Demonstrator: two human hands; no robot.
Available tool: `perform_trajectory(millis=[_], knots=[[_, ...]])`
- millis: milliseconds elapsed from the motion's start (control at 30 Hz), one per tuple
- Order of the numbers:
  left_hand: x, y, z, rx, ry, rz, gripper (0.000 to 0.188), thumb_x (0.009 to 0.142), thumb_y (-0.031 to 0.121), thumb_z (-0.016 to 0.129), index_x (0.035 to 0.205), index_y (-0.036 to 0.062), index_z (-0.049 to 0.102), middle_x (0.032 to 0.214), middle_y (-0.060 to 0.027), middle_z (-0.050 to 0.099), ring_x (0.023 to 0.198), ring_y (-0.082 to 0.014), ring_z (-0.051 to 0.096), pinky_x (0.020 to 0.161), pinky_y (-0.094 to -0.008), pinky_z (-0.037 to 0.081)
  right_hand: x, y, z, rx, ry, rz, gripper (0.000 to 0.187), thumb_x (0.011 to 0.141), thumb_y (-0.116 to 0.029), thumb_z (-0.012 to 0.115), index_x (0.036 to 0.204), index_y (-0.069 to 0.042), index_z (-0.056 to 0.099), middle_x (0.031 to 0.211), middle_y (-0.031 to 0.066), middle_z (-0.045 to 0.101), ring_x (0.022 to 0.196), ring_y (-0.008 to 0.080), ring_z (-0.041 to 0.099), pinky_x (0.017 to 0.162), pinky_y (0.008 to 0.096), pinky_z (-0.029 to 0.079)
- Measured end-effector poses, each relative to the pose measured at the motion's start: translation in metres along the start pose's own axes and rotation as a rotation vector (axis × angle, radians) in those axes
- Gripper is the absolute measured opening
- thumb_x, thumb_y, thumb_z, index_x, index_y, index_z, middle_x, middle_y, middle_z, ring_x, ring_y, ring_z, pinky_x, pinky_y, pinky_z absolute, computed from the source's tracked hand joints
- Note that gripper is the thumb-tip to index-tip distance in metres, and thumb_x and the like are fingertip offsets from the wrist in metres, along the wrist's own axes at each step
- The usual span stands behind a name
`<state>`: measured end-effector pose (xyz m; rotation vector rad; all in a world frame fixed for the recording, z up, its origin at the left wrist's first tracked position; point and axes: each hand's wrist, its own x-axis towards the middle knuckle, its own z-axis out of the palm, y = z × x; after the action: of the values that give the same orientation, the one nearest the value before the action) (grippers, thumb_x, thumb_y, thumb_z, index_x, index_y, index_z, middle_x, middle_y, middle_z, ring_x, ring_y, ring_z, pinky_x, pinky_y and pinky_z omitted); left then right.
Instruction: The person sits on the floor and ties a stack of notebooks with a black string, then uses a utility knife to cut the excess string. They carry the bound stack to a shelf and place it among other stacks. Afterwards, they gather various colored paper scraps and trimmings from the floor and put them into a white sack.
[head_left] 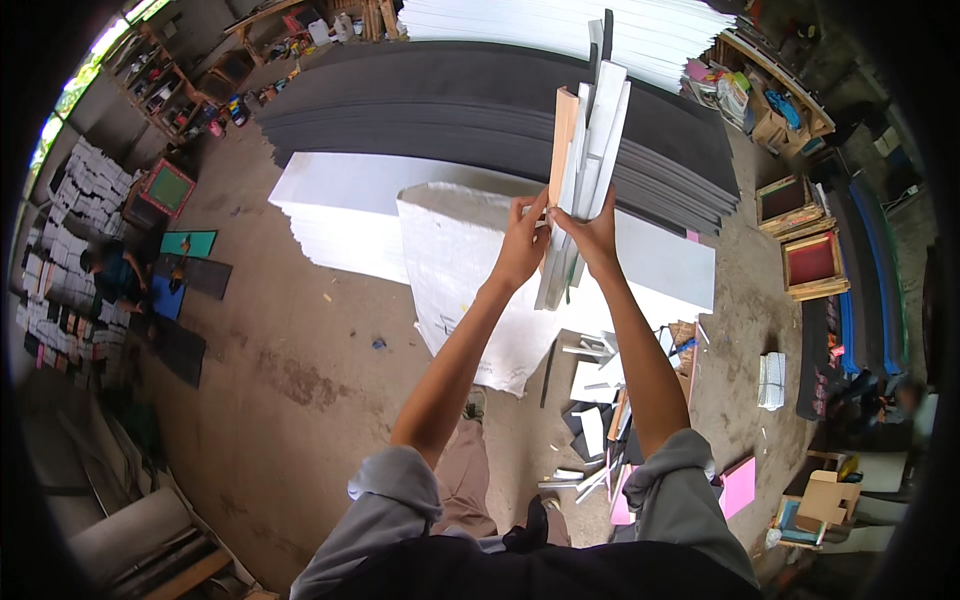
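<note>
A bundle of long, narrow strips [600, 130], mostly white with a peach one and some dark ones, stands up between my hands. They look like foam offcuts. My left hand [524, 240] is closed around the bundle's left side, and my right hand [593, 235] grips it from the right. The strips' lower ends hang over a white woven sack [465, 285], which drapes down the front of a stack of white sheets [345, 185]. Behind that lies a thick stack of dark grey sheets [420, 90].
Loose scraps [592, 435] in white, black and pink litter the floor by my feet. More white sheets [560, 30] rise at the back. Wooden frames [808, 260] lean at the right. Another person [120, 275] crouches at the left beside mats [190, 275] and stacked pieces.
</note>
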<state>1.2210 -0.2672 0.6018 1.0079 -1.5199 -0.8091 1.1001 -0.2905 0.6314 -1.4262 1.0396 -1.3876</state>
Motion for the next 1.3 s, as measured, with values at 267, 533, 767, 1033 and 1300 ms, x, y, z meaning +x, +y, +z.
perform_trajectory(millis=[267, 533, 767, 1033, 1300], knots=[[0.131, -0.083, -0.049, 0.049, -0.028, 0.149, 0.061, 0.072, -0.017, 0.037, 0.129, 0.0038, 0.038, 0.106, -0.015, 0.041, 0.096, -0.0274, 0.045, 0.082, -0.0286, 0.04, 0.127, 0.064, 0.059, -0.024, 0.165, -0.086, 0.082, 0.062, -0.012, 0.076, 0.124, -0.002, 0.024, 0.116, 0.0146, 0.042, 0.109, 0.0233, 0.045, 0.09, 0.0343, 0.039], [0.094, -0.188, -0.067, 0.176, -0.126, -0.04, 0.052, 0.077, -0.012, 0.042, 0.126, 0.004, 0.04, 0.107, -0.0175, 0.045, 0.097, -0.0318, 0.05, 0.079, -0.0337, 0.045, 0.099, 0.174, 0.093, -0.041, 0.139, 0.048, 0.088, 0.063, -0.016, 0.077, 0.127, -0.003, 0.019, 0.12, 0.016, 0.038, 0.111, 0.0259, 0.043, 0.09, 0.0358, 0.04], [0.034, -0.218, -0.079, 0.357, -0.477, -0.428, 0.043, 0.083, 0.011, 0.046, 0.125, 0.007, 0.042, 0.115, -0.0203, 0.05, 0.106, -0.0342, 0.05, 0.094, -0.0478, 0.034, 0.049, 0.224, 0.079, -0.27, -0.176, 0.394, 0.092, 0.059, -0.014, 0.079, 0.126, 0.0, 0.016, 0.12, 0.0188, 0.038, 0.116, 0.0289, 0.04, 0.094, 0.0354, 0.038], [0.018, -0.189, -0.108, 0.796, -0.726, -0.273, 0.045, 0.072, 0.031, 0.065, 0.112, 0.0129, 0.056, 0.106, -0.0109, 0.06, 0.103, -0.0271, 0.053, 0.099, -0.0489, 0.028, 0.027, 0.226, 0.026, -0.597, -0.457, 0.539, 0.074, 0.07, -0.031, 0.069, 0.126, 0.002, 0.034, 0.127, 0.0228, 0.037, 0.116, 0.0337, 0.041, 0.097, 0.0366, 0.035], [-0.015, -0.099, -0.024, 0.452, -0.383, -0.027, 0.028, 0.076, 0.009, 0.062, 0.104, 0.0058, 0.058, 0.097, -0.0104, 0.061, 0.089, -0.0246, 0.059, 0.082, -0.0354, 0.044, -0.047, 0.131, -0.028, -0.553, -0.098, 0.124, 0.032, 0.078, -0.014, 0.061, 0.107, -0.004, 0.054, 0.102, 0.015, 0.055, 0.098, 0.0282, 0.053, 0.085, 0.0354, 0.042]])
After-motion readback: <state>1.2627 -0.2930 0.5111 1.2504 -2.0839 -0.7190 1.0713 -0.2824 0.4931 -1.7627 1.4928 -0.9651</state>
